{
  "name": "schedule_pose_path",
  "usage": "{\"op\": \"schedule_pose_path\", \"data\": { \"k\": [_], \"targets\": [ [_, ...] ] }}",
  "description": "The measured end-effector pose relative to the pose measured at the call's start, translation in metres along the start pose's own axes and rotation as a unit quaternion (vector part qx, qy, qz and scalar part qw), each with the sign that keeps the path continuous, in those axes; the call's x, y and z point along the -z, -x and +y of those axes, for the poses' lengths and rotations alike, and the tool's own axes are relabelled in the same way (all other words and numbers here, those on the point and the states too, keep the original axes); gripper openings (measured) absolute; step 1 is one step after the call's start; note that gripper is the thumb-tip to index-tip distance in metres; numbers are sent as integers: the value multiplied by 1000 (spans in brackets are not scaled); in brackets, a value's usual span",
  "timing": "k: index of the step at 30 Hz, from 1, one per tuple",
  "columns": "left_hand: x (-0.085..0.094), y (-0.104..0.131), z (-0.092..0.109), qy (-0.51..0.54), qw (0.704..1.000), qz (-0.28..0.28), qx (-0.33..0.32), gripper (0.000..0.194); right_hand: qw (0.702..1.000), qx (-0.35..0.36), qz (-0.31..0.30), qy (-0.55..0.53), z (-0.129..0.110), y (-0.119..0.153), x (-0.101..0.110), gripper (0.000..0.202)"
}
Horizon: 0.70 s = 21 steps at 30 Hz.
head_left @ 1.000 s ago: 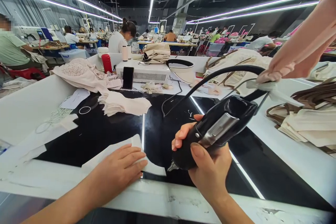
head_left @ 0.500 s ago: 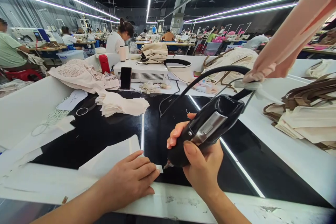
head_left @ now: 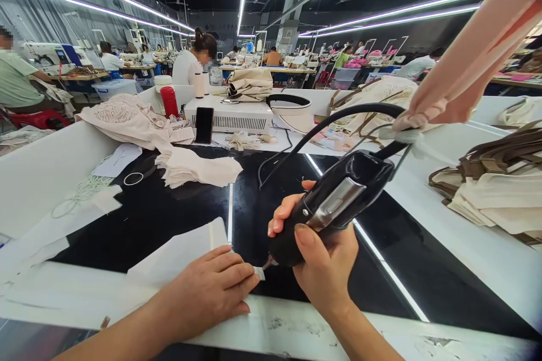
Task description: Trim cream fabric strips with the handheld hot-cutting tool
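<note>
My right hand (head_left: 324, 271) is wrapped round a black corded hand tool (head_left: 292, 240) with a silver lever on its side and a narrow metal tip. The tip touches the end of a small white strip, or is just above it. My left hand (head_left: 212, 287) lies flat, fingers stretched out, pressing down a white fabric piece (head_left: 178, 251). The strip (head_left: 259, 274) pokes out beyond its fingertips; most of it is hidden underneath. A knotted pink cloth (head_left: 470, 62) holds up the tool's cable end from above.
A stack of cream fabric pieces (head_left: 199, 168) lies on the black tabletop (head_left: 139, 220). Behind stand a phone (head_left: 204, 125), a red bottle (head_left: 169, 102) and a white vented box (head_left: 241, 118). Garments with brown straps (head_left: 486, 166) lie at right. Co-workers sit at machines beyond.
The tool's tip has shifted slightly left and up, onto or just over the white strip's end. My left hand has stayed nearly in place on the fabric.
</note>
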<state>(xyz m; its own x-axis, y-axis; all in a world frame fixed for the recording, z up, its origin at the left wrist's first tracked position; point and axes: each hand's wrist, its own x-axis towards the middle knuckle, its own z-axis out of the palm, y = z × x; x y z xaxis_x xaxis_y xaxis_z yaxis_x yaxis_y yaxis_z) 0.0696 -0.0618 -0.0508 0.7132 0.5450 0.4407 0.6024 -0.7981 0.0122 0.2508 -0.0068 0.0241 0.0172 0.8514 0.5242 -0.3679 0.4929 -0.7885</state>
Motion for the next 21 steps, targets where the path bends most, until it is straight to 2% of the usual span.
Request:
{"op": "schedule_pose_path", "data": {
  "k": [13,21],
  "targets": [
    [3,-4,2,15,1000,3,4,33,1000,-2,-8,4,0,1,0,34],
    [5,-5,0,12,1000,2,2,30,1000,-1,-18,-9,-4,6,2,37]
  ]
}}
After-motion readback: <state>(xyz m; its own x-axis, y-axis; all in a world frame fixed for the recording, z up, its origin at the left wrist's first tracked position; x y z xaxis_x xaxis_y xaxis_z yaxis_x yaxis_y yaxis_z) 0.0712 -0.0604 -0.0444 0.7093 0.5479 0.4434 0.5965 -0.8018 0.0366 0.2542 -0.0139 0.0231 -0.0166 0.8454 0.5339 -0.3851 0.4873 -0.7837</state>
